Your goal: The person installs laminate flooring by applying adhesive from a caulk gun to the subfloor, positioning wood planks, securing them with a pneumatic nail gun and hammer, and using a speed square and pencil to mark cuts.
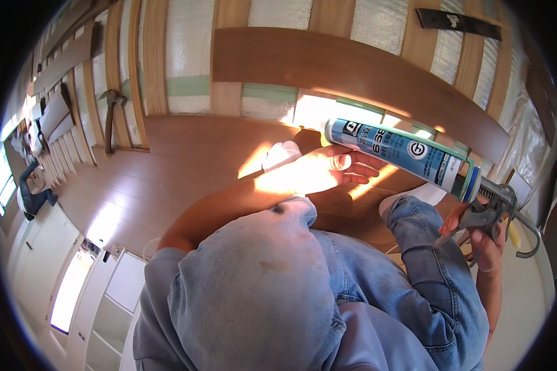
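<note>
My right hand (pixel 484 241) grips the metal handle of a caulking gun (pixel 495 204), which carries a blue cartridge (pixel 387 151) slanting up toward the middle of the view. My left hand (pixel 319 170) is just below the cartridge's front end, its fingers loosely curled and apart, with nothing visible in them; whether it touches the cartridge is unclear. Underneath is wooden flooring (pixel 198 154), crossed by streaks of sunlight, and a loose long plank (pixel 346 59) lies beyond the cartridge. My jeans-clad legs (pixel 433 266) fill much of the lower middle and right.
A hammer (pixel 109 120) lies on battens (pixel 161 55) with foil-like sheeting between them. Stacked boards (pixel 56 114) are at the left, near another person's dark-clothed legs (pixel 34 191). A dark strip (pixel 479 25) lies at the top right, white cabinetry (pixel 117 297) at the lower left.
</note>
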A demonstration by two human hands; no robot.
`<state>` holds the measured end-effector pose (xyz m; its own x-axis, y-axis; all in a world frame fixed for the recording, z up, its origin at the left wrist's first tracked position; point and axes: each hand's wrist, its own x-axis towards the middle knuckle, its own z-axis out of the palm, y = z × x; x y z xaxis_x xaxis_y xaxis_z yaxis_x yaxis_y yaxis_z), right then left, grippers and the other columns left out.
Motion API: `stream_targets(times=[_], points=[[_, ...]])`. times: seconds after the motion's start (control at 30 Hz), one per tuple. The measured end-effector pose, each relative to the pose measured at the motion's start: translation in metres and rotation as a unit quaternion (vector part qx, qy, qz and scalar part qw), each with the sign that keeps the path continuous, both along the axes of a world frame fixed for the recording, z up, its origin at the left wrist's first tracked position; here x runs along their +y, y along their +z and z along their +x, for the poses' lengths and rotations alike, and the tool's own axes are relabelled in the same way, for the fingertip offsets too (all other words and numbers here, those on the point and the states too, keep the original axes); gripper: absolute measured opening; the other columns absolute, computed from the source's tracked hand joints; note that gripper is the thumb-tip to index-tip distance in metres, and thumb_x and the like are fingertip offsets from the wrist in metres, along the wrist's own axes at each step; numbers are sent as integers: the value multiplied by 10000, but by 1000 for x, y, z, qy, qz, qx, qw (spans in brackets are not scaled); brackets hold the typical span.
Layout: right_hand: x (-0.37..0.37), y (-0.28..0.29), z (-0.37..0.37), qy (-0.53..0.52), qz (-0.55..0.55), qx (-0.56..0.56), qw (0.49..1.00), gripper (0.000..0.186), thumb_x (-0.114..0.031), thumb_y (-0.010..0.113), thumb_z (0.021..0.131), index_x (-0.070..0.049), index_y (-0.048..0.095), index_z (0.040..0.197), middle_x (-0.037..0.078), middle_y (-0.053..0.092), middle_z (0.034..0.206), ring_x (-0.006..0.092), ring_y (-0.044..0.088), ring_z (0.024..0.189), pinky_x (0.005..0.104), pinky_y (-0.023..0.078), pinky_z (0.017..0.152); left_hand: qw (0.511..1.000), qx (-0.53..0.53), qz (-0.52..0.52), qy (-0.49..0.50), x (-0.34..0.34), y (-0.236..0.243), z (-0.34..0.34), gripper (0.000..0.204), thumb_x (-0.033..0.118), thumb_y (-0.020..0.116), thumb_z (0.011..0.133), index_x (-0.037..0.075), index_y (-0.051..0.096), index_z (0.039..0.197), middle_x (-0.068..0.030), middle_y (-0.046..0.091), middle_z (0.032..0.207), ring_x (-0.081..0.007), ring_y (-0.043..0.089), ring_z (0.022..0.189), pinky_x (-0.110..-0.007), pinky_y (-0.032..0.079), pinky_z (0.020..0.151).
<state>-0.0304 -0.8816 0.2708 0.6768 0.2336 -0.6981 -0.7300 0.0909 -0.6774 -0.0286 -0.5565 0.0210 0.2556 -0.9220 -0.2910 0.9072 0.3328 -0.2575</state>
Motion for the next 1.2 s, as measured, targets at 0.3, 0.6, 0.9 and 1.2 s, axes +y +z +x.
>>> stream_targets(times=[0.3, 0.6, 0.9, 1.2], points=[[-50, -5, -28, 93, -70, -13, 993, 519, -273, 747, 930, -3, 600, 1348, 160, 689, 1133, 279, 657, 1046, 443, 532, 930, 992, -110, 15, 67, 7, 1, -21, 541, 175, 686, 1013, -29, 486, 1472, -242, 560, 1473, -350, 573, 1357, -465, 455, 1183], [-24, 11, 5, 170, -136, 25, 976, 689, -543, 876, 797, -21, 679, 1202, 67, 747, 1008, 196, 679, 982, 367, 533, 903, 987, -160, -11, -18, 14, -7, -13, 551, 46, 697, 942, -6, 514, 1459, -224, 606, 1423, -298, 644, 1255, -370, 516, 1105], [-71, -4, -18, 132, -108, 85, 982, 622, -476, 811, 890, 19, 641, 1225, 94, 722, 1054, 220, 667, 1013, 367, 521, 929, 516, -710, 274, -394, 55, 83, 20, 214, 195, 604, 940, 71, 708, 1079, -131, 732, 998, -291, 692, 999, -400, 556, 909], [-122, 18, -14, 94, -206, -8, 974, 622, -548, 804, 876, 6, 597, 1070, 116, 655, 750, 217, 661, 673, 349, 557, 665, 357, -845, 257, -303, 63, 33, -14, 223, 239, 640, 926, 34, 723, 904, -125, 708, 916, -314, 664, 930, -408, 537, 828]])
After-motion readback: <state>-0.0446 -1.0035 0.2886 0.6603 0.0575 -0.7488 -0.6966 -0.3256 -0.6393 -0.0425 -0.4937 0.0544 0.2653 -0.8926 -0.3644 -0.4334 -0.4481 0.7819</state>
